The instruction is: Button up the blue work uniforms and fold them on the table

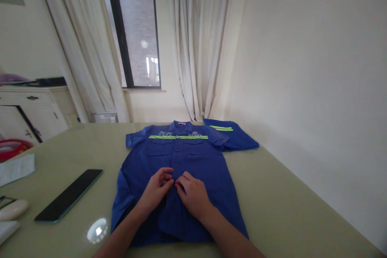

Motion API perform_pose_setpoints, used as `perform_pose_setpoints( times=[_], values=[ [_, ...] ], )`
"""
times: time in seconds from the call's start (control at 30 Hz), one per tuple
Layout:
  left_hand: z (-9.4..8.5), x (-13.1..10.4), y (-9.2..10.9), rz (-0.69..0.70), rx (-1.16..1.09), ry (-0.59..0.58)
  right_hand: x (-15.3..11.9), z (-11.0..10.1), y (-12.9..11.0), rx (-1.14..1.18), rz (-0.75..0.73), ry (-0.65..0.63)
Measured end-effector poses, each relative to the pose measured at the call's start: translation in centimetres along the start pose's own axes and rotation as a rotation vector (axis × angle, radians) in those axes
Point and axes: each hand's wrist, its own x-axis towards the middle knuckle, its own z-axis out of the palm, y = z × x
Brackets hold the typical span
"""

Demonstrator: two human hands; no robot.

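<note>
A blue short-sleeved shirt point(193, 161) with yellow-green reflective stripes lies face up on the table, its collar toward the window. My left hand point(159, 187) and my right hand point(189, 189) meet at the shirt's front placket, below a visible button point(175, 164). The left thumb and fingers are bent around the placket edge. The right fingers are curled together on the cloth beside it. Beneath the fingertips, the exact bit of placket or button is hidden.
Folded blue cloth point(234, 135) with a reflective stripe lies behind the shirt's right side. At left on the table point(287, 201) are a dark tablet-like slab point(71, 195), a paper point(18, 168) and a white mouse-like object point(13, 209). A wall borders the right edge.
</note>
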Motion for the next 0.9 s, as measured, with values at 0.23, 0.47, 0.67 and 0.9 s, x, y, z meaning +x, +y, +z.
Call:
perform_pose_setpoints(
  times=[0.23,0.47,0.67,0.9],
  values=[
    [0.4,-0.5,1.4,0.005,-0.174,0.053,0.4,0.3,0.6,0.254,0.018,0.09],
    [0.5,-0.8,1.8,0.064,-0.09,0.056,0.2,0.1,0.4,0.248,-0.045,0.139],
    [0.1,-0.8,1.2,0.042,0.263,0.094,-0.1,-0.3,0.0,0.129,-0.084,0.135],
    [0.8,-1.5,2.2,0.18,0.324,0.115,0.0,0.2,0.2,0.14,-0.084,0.138]
  ],
)
